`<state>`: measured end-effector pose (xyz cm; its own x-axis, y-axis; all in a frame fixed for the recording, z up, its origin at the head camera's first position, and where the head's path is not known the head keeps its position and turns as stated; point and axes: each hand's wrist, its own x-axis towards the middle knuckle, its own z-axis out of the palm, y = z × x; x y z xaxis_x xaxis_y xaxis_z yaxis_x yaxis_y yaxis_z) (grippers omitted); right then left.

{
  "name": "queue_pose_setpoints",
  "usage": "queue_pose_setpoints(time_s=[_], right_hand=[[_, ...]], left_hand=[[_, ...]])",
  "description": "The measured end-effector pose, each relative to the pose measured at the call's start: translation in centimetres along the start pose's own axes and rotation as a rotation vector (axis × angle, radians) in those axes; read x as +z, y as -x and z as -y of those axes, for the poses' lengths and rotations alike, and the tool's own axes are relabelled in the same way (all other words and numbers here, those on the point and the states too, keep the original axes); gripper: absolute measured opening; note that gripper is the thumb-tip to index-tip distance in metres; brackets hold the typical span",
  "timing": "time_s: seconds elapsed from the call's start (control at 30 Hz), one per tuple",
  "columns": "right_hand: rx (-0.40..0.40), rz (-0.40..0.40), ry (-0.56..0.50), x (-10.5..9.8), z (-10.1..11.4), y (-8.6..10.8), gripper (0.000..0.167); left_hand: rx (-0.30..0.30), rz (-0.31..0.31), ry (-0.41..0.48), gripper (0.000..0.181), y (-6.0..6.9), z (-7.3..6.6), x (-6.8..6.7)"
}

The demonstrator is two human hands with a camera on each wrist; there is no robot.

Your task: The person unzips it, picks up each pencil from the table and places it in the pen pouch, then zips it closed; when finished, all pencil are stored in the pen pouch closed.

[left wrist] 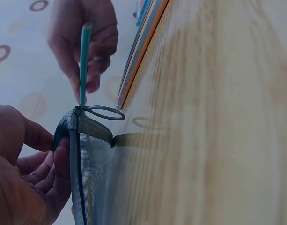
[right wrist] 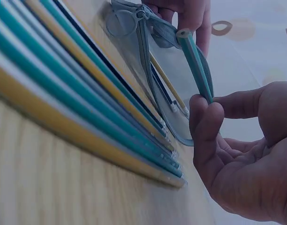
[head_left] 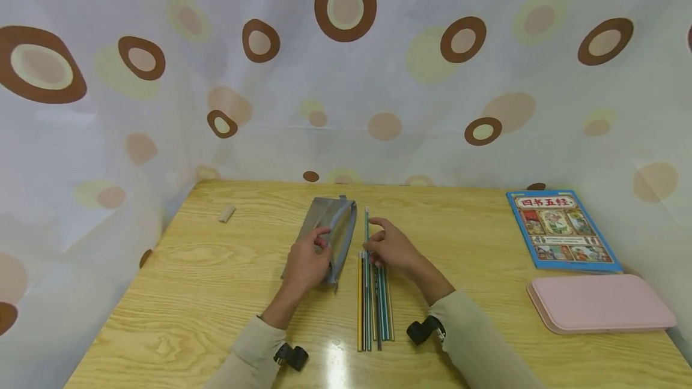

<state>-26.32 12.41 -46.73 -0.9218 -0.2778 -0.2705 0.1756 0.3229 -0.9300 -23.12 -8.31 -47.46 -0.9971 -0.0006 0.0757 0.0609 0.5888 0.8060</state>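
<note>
A grey mesh zip pouch (head_left: pixel 324 210) lies on the table with its zipped mouth spread toward the pencils. My left hand (head_left: pixel 308 262) grips the pouch by its edge, the fingers curled at the rim in the left wrist view. Thumb and fingers of my right hand (head_left: pixel 393 249) pinch a green pencil (right wrist: pixel 195 63), raised above the table just right of the pouch mouth. Beneath that hand, several green, yellow and dark pencils (head_left: pixel 373 311) lie side by side. In the right wrist view, a yellow pencil (right wrist: pixel 169 84) and a dark one show within the pouch opening.
An eraser-like beige block (head_left: pixel 227 214) lies at the back left of the table. On the right are a blue-bordered book (head_left: pixel 562 230) and a pink case (head_left: pixel 602 303). A patterned curtain (head_left: pixel 346 107) closes off the back and sides.
</note>
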Motion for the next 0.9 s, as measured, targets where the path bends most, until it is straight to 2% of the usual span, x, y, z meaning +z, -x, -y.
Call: queue_pose_setpoints(time_s=[0.27, 0.7, 0.9], right_hand=[[0.047, 0.028, -0.007, 1.2, 1.0, -2.3, 0.067], [0.0, 0.02, 0.036, 3.5, 1.7, -4.1, 0.067], [0.009, -0.025, 0.036, 4.0, 1.7, -4.9, 0.07]], left_hand=[[0.007, 0.009, -0.001, 0.038, 0.0, 0.0, 0.1], [0.008, 0.01, -0.006, 0.039, 0.1, -0.2, 0.3], [0.024, 0.019, 0.005, 0.04, 0.2, -0.4, 0.1]])
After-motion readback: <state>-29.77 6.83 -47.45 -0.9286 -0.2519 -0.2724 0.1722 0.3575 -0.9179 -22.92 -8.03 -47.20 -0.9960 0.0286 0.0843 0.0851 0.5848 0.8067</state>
